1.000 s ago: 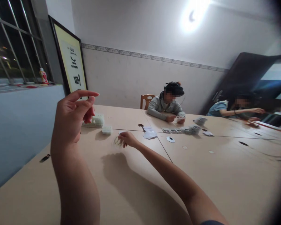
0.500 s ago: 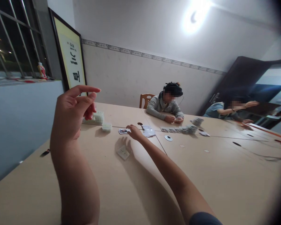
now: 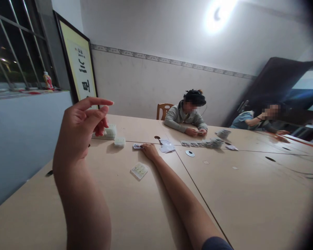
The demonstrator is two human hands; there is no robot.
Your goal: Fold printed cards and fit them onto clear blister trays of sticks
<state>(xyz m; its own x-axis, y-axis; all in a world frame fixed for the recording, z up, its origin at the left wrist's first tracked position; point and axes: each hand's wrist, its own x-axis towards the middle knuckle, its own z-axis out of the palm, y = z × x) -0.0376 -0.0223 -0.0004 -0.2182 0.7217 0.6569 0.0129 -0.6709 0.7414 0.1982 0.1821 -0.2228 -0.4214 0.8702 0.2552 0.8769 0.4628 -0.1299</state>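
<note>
My left hand is raised above the table at the left, its index finger stretched out and the thumb a little apart below it. The other fingers are curled, and nothing shows between them. Farther out, my right hand is down on the table, fingers closed over the right end of a small pile of printed cards. How many cards it grips is hidden. A clear flat plastic case lies nearer to me, below that hand. Beyond my left hand stand a small clear box and stacked clear boxes.
White papers or bags lie right of my right hand. A row of small packs and a white disc are farther right. One person sits across the table; another person is at the far right. Cables cross the right side.
My right hand has come down from above the table onto the right end of the cards, and its fingers have closed in. My left hand stays raised in nearly the same pose.
</note>
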